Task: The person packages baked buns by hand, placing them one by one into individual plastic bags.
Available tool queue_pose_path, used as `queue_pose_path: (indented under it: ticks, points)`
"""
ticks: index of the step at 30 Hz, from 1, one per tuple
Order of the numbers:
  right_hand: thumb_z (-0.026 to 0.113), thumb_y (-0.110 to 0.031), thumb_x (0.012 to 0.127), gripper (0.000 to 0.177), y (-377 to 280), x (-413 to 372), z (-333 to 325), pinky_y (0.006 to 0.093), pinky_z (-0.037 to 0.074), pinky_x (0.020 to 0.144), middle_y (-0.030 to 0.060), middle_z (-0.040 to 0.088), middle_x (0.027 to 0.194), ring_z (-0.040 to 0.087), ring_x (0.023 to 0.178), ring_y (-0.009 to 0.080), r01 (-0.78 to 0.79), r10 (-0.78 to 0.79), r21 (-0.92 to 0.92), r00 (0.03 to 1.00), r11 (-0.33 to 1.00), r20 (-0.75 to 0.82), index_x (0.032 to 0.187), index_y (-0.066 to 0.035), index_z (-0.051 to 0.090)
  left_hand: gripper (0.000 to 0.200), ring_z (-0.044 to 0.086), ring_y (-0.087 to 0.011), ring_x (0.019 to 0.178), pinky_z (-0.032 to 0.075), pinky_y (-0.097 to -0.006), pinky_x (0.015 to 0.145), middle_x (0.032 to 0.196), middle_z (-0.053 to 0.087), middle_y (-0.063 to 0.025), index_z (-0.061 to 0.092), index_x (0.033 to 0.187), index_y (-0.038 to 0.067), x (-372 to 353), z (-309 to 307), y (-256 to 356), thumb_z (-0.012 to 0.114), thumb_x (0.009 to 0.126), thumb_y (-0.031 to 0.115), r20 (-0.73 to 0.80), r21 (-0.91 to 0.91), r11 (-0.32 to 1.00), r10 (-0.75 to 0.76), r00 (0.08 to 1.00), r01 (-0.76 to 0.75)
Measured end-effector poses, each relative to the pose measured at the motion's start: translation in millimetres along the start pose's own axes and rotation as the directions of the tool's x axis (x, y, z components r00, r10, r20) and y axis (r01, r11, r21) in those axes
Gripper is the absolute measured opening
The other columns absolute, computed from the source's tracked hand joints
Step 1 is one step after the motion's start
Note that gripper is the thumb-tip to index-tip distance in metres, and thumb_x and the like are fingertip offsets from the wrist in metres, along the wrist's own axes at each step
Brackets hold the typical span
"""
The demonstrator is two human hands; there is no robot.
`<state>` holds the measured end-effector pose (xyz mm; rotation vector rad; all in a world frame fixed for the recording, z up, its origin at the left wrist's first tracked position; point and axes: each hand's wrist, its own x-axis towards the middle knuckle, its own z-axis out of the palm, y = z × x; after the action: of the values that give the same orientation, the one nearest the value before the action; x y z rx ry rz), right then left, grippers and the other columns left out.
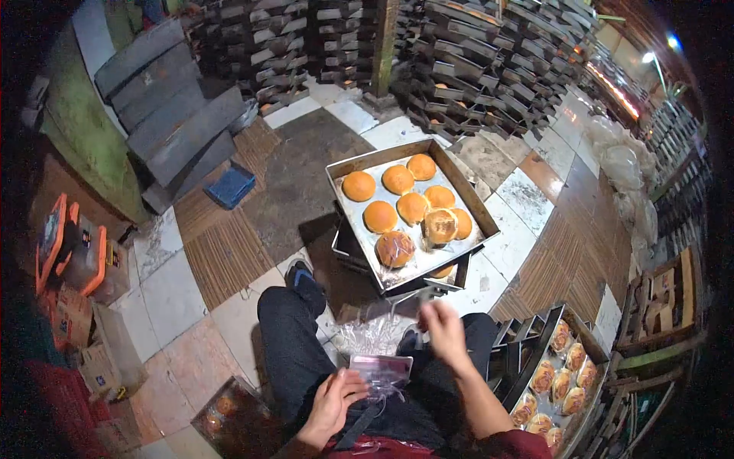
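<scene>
My left hand [336, 399] is low in front of me, fingers stretched out at the left edge of a flat pinkish pack [380, 369] on my lap. The pack looks like plastic bags, though I cannot make out its print. Crumpled clear plastic [371, 334] spreads just beyond it. My right hand [442, 327] is raised over my right knee, close to the near edge of a metal tray [367, 264]. Motion smears its fingers, and a greyish blur [430, 294] sits at their tips. Several round golden buns [380, 217] lie in the tray; a darker bun [394, 249] is nearest.
At right, another tray [591, 330] holds several swirl-topped buns wrapped in plastic. More buns sit in a dark tray [230, 414] at lower left. Orange-lidded boxes [84, 252] stand at left. A blue tray [229, 186] lies on the floor. Stacked dark trays [482, 69] line the back.
</scene>
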<state>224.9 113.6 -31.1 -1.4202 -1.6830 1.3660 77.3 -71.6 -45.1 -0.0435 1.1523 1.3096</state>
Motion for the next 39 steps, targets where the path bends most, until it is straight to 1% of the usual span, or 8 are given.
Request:
queue_pose_path:
  ticks: [2, 4, 7, 16, 23, 29, 34, 39]
  points:
    - [0.052, -0.004, 0.084, 0.008, -42, -10, 4, 0.0266, 0.045, 0.066, 0.0113, 0.060, 0.078, 0.057, 0.070, 0.0176, 0.282, -0.271, 0.136, 0.958, 0.950, -0.091, 0.084, 0.001, 0.058, 0.061, 0.054, -0.0327, 0.101, 0.040, -0.0501, 0.089, 0.106, 0.056, -0.0183, 0.049, 0.112, 0.000, 7, 3, 7, 0.028, 0.090, 0.054, 0.242, -0.180, 0.974, -0.095, 0.966, 0.141]
    - [0.064, -0.002, 0.065, 0.027, -47, -18, -2, 0.0362, 0.042, 0.085, 0.0090, 0.059, 0.094, 0.056, 0.090, 0.0262, 0.692, -0.627, -0.137, 0.706, 0.708, 0.328, 0.092, -0.003, 0.059, 0.085, 0.048, -0.0362, 0.109, 0.034, -0.0542, 0.095, 0.122, 0.048, -0.0186, 0.042, 0.123, 0.001, 32, -1, 20, 0.021, 0.080, 0.071, 0.616, -0.513, 0.745, -0.027, 0.787, 0.427]
    - [0.064, -0.015, 0.061, 0.019, -51, -22, 4, 0.0514, 0.027, 0.100, -0.0007, 0.057, 0.106, 0.044, 0.114, 0.0246, 0.911, -0.634, -0.238, 0.406, 0.337, 0.658, 0.080, -0.012, 0.060, 0.095, 0.041, -0.0379, 0.117, 0.031, -0.0580, 0.095, 0.135, 0.034, -0.0200, 0.032, 0.131, 0.003, 42, 7, 72, 0.024, 0.073, 0.078, 0.594, -0.426, 0.866, 0.050, 0.803, 0.262]
    - [0.057, -0.017, 0.068, 0.013, -82, 33, -40, 0.0507, 0.041, 0.089, 0.0089, 0.057, 0.104, 0.052, 0.103, 0.0331, 0.958, -0.681, -0.244, 0.280, 0.151, 0.676, 0.070, -0.007, 0.049, 0.102, 0.034, -0.0331, 0.124, 0.031, -0.0457, 0.100, 0.141, 0.023, -0.0164, 0.004, 0.141, 0.011, 56, 25, 75, 0.071, 0.070, 0.040, 0.644, 0.105, 0.987, 0.024, 0.765, -0.119]
    - [0.043, 0.002, 0.087, 0.008, -53, 52, -23, 0.0368, 0.051, 0.075, 0.0175, 0.051, 0.100, 0.055, 0.087, 0.0220, 0.555, -0.521, 0.414, 0.829, 0.721, -0.205, 0.079, 0.002, 0.046, 0.106, 0.031, -0.0242, 0.126, 0.028, -0.0387, 0.101, 0.139, 0.027, -0.0150, 0.010, 0.140, 0.011, 109, 44, 64, 0.076, 0.064, 0.041, 0.626, 0.037, 0.996, 0.043, 0.779, -0.085]
    - [0.044, 0.005, 0.086, 0.009, -30, 62, -16, 0.0383, 0.051, 0.076, 0.0164, 0.051, 0.099, 0.055, 0.088, 0.0221, 0.568, -0.484, 0.366, 0.822, 0.737, -0.302, 0.079, 0.002, 0.047, 0.017, 0.063, -0.0201, 0.080, 0.053, -0.0316, 0.071, 0.091, 0.063, -0.0143, 0.060, 0.099, -0.005, 113, 51, 84, 0.055, 0.084, 0.000, 0.481, -0.036, 0.992, -0.089, 0.872, 0.121]
    - [0.055, 0.012, 0.069, 0.013, -14, 82, -24, 0.0322, 0.045, 0.077, 0.0175, 0.053, 0.097, 0.055, 0.089, 0.0263, 0.697, -0.683, -0.306, 0.710, 0.648, 0.171, 0.072, 0.000, 0.053, 0.008, 0.057, -0.0106, 0.064, 0.048, -0.0236, 0.058, 0.073, 0.061, -0.0053, 0.061, 0.082, -0.002, 134, 39, 81, 0.058, 0.084, 0.005, 0.298, 0.262, 0.946, 0.111, 0.948, -0.193]
    - [0.058, -0.002, 0.078, 0.021, 28, 183, -30, 0.0330, 0.041, 0.084, 0.0177, 0.049, 0.107, 0.051, 0.094, 0.0279, 0.431, -0.503, -0.281, 0.817, 0.857, -0.282, 0.099, 0.001, 0.054, 0.021, 0.042, -0.0034, 0.047, 0.034, -0.0208, 0.041, 0.057, 0.050, 0.0019, 0.057, 0.075, 0.002, 171, 25, 68, 0.059, 0.086, 0.021, 0.035, 0.462, 0.800, 0.414, 0.909, -0.383]
